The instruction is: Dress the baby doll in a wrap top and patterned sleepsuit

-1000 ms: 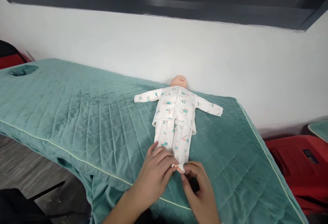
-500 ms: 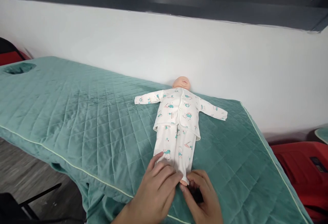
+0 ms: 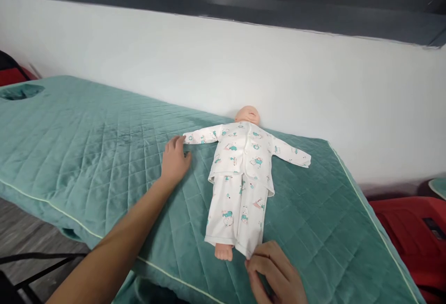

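A baby doll (image 3: 248,114) lies on its back on a green quilted cover, arms spread. It wears a white printed top (image 3: 240,148) and matching trousers (image 3: 226,211). Out of the trouser leg on the left pokes one bare foot (image 3: 223,252); the other foot is hidden. My right hand (image 3: 277,271) pinches the hem of the trouser leg on the right between thumb and fingers. At the cuff of the doll's sleeve on the left is my left hand (image 3: 174,160), thumb apart from the bent fingers, fingertips at the cuff's edge.
The green quilted cover (image 3: 104,155) drapes a long bed with a face hole (image 3: 21,92) at far left. Behind it rises a white wall (image 3: 174,58) below a dark window frame (image 3: 261,9). Red chairs (image 3: 404,234) stand at the right, and a dark metal frame (image 3: 42,267) at lower left.
My left hand has left the trouser hem and moved up and left to the sleeve cuff. One doll foot now shows. My right hand stays at the hem, slightly lower.
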Demonstrator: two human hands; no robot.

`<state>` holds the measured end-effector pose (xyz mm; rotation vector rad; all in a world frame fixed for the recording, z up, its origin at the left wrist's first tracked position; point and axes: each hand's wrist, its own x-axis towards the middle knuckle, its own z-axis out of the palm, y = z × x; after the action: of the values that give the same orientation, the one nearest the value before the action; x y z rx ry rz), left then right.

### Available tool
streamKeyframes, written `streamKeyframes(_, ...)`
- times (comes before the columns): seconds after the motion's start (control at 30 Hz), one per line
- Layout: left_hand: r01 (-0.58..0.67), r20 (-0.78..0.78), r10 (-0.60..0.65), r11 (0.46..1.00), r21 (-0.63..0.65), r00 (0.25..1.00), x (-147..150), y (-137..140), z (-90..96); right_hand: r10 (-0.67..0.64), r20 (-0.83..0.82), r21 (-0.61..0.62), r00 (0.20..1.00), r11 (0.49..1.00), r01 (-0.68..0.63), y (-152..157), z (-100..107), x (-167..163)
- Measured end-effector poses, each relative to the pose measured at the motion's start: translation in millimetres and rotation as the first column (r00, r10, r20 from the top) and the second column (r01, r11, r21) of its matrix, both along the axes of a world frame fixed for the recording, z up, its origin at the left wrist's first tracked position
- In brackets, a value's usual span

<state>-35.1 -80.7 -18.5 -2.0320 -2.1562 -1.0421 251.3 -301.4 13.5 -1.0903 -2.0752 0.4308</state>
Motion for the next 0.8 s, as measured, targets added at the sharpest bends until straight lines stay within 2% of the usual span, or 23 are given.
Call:
streamKeyframes(0.07,-0.075,-0.040,0.071,0.989,-0.126,0.997,-6.3,24.8,-1.6,0.070,0.005,-0.012,0.998,0.997,-0.070,3.9,8.9,7.2)
streamKeyframes(0.13,-0.097,-0.072,0.085,0.976,-0.193,0.994,-9.6,39.6,-2.0,0.058,-0.006,-0.070,0.998,0.996,-0.058,18.6,18.7,20.8)
streamKeyframes(0.2,-0.082,-0.098,0.062,0.974,-0.209,0.993,-11.3,47.5,-1.4,-0.087,0.010,-0.103,0.996,0.991,0.088,49.3,24.7,41.9)
streamKeyframes(0.23,-0.071,-0.109,0.048,0.975,-0.212,0.993,-12.0,50.0,-0.9,-0.198,0.023,-0.071,0.980,0.977,0.199,70.6,25.0,55.2)
streamKeyframes(0.27,-0.060,-0.120,0.034,0.974,-0.216,0.992,-12.8,52.0,-0.4,-0.312,0.055,-0.043,0.949,0.948,0.314,94.6,23.0,69.8)
streamKeyframes(0.33,-0.047,-0.135,0.017,0.973,-0.226,0.991,-14.7,55.3,0.6,-0.527,0.093,0.056,0.845,0.850,0.524,144.7,12.6,100.6)
streamKeyframes(0.4,-0.050,-0.138,0.019,0.972,-0.231,0.990,-17.2,58.8,1.6,-0.689,0.151,0.163,0.709,0.725,0.669,186.2,-3.6,128.4)
streamKeyframes(0.43,-0.055,-0.137,0.024,0.972,-0.230,0.990,-18.6,60.8,2.2,-0.742,0.196,0.163,0.641,0.669,0.725,200.6,-12.1,139.3)
streamKeyframes(0.47,-0.061,-0.136,0.030,0.972,-0.228,0.990,-20.0,63.2,2.8,-0.763,0.247,0.135,0.597,0.637,0.759,210.2,-20.1,147.8)
streamKeyframes(0.53,-0.070,-0.138,0.040,0.972,-0.223,0.990,-22.7,68.5,4.5,-0.752,0.348,0.077,0.560,0.619,0.782,216.6,-32.3,157.3)
streamKeyframes(0.6,-0.092,-0.141,0.063,0.973,-0.212,0.988,-24.7,74.3,6.4,-0.708,0.433,0.037,0.557,0.632,0.774,212.5,-38.0,158.9)
streamKeyframes(0.67,-0.132,-0.142,0.105,0.972,-0.193,0.984,-25.5,79.0,8.0,-0.684,0.490,0.016,0.541,0.627,0.779,206.6,-38.0,156.3)
streamKeyframes(0.8,-0.186,-0.146,0.163,0.970,-0.159,0.976,-24.4,81.6,8.3,-0.700,0.514,-0.018,0.496,0.569,0.822,204.8,-31.4,150.3)
